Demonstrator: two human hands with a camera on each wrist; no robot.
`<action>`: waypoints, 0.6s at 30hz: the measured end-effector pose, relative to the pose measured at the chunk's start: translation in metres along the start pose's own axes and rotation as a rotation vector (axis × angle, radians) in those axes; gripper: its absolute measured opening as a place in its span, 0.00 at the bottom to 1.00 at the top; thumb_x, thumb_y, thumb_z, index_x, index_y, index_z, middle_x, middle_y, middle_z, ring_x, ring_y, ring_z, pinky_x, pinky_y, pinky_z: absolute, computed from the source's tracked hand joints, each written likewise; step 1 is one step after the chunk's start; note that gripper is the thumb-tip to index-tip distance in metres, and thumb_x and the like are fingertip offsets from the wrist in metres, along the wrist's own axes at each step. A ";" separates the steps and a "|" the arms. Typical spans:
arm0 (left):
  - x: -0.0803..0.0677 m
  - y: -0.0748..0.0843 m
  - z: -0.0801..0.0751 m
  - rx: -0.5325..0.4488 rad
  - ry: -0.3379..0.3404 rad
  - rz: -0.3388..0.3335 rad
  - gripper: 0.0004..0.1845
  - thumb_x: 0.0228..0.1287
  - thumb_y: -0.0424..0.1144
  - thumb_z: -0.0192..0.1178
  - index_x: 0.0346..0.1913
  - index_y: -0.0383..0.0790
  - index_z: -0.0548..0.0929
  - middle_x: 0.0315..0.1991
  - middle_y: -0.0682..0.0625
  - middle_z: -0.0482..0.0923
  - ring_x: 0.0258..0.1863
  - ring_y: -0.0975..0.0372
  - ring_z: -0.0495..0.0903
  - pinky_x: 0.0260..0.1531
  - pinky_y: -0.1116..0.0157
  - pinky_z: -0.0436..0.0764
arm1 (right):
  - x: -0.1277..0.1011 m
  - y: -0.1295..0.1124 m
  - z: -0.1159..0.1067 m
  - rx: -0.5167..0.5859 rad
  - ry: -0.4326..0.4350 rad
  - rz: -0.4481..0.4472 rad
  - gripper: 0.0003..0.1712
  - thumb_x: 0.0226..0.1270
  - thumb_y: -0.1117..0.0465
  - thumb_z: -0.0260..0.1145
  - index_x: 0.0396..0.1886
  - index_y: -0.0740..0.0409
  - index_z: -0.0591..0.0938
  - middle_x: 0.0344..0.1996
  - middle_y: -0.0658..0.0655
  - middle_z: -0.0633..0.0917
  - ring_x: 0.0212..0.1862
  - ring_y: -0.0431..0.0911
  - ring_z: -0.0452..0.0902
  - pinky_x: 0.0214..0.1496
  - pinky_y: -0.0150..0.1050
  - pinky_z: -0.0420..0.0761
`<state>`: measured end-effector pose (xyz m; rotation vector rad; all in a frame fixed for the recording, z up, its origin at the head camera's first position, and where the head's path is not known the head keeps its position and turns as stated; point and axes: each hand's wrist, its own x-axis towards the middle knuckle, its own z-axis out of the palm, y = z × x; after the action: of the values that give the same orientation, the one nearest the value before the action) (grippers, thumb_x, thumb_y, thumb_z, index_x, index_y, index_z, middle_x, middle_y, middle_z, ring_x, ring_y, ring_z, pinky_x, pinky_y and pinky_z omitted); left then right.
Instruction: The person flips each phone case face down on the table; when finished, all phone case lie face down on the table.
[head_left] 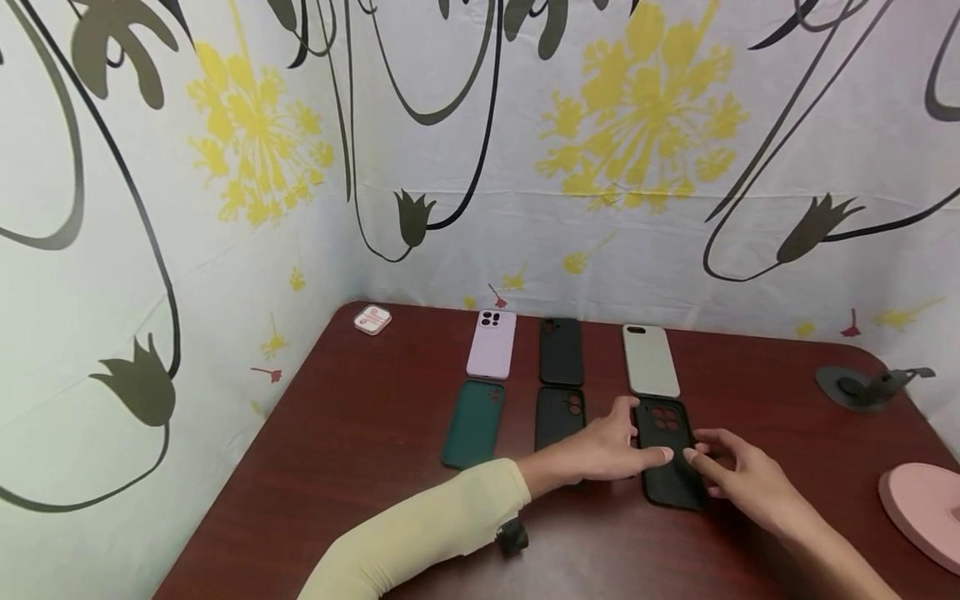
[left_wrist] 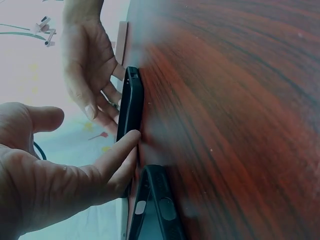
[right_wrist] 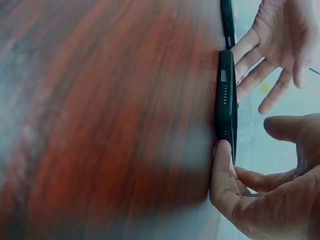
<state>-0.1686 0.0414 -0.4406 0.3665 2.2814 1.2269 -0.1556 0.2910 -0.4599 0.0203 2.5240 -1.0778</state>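
A black phone case lies flat on the dark red table, its camera cutouts toward the far end. My left hand is at its left side, fingers extended against the edge, thumb raised over it. At the right side my right hand touches the edge with its fingertips, the thumb above. Both wrist views show the case resting on the tabletop between the hands. Just left is another black phone case, partly hidden by my left hand. Beyond lies a pale grey phone case.
Farther left lie a dark green phone case, a lilac one and another black one. A small white square item is at the back left corner. A dark stand and a pink round base are at right.
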 end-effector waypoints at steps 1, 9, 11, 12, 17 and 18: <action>-0.001 0.000 0.000 0.008 0.005 0.002 0.43 0.73 0.63 0.63 0.82 0.62 0.54 0.69 0.52 0.78 0.58 0.62 0.84 0.51 0.60 0.85 | 0.000 0.000 0.000 -0.006 -0.003 -0.003 0.47 0.83 0.36 0.55 0.81 0.68 0.60 0.69 0.73 0.74 0.60 0.56 0.83 0.45 0.39 0.91; -0.005 -0.002 0.004 -0.016 0.036 0.026 0.34 0.75 0.60 0.62 0.76 0.59 0.62 0.71 0.55 0.77 0.53 0.66 0.83 0.46 0.64 0.83 | -0.002 -0.003 -0.001 -0.037 -0.011 0.018 0.48 0.83 0.34 0.54 0.82 0.68 0.60 0.71 0.77 0.71 0.58 0.55 0.85 0.46 0.42 0.90; -0.005 -0.004 0.005 -0.018 0.046 0.044 0.31 0.76 0.59 0.61 0.74 0.57 0.63 0.71 0.55 0.77 0.51 0.68 0.83 0.44 0.66 0.81 | -0.002 -0.004 -0.001 -0.039 -0.014 0.024 0.49 0.82 0.34 0.54 0.82 0.69 0.59 0.72 0.79 0.70 0.59 0.58 0.84 0.47 0.44 0.90; -0.006 -0.004 0.006 -0.021 0.050 0.052 0.31 0.76 0.59 0.61 0.73 0.57 0.63 0.71 0.55 0.77 0.49 0.69 0.82 0.43 0.66 0.80 | -0.002 -0.005 0.000 -0.038 -0.015 0.027 0.50 0.82 0.34 0.54 0.82 0.70 0.59 0.73 0.79 0.69 0.60 0.59 0.83 0.48 0.44 0.90; -0.005 -0.004 0.007 -0.020 0.048 0.060 0.30 0.76 0.58 0.62 0.72 0.57 0.64 0.71 0.55 0.77 0.47 0.69 0.82 0.41 0.66 0.80 | -0.005 -0.007 0.000 -0.016 -0.016 0.052 0.51 0.82 0.32 0.52 0.82 0.69 0.57 0.75 0.79 0.66 0.65 0.65 0.78 0.51 0.46 0.90; -0.005 -0.003 0.007 -0.024 0.041 0.057 0.30 0.75 0.59 0.62 0.72 0.58 0.64 0.70 0.55 0.77 0.45 0.68 0.82 0.40 0.66 0.80 | -0.006 -0.007 0.000 -0.006 -0.015 0.057 0.51 0.82 0.32 0.52 0.83 0.68 0.57 0.75 0.79 0.65 0.66 0.66 0.78 0.51 0.46 0.90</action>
<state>-0.1605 0.0422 -0.4446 0.4037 2.3031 1.2999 -0.1508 0.2866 -0.4529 0.0814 2.4982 -1.0446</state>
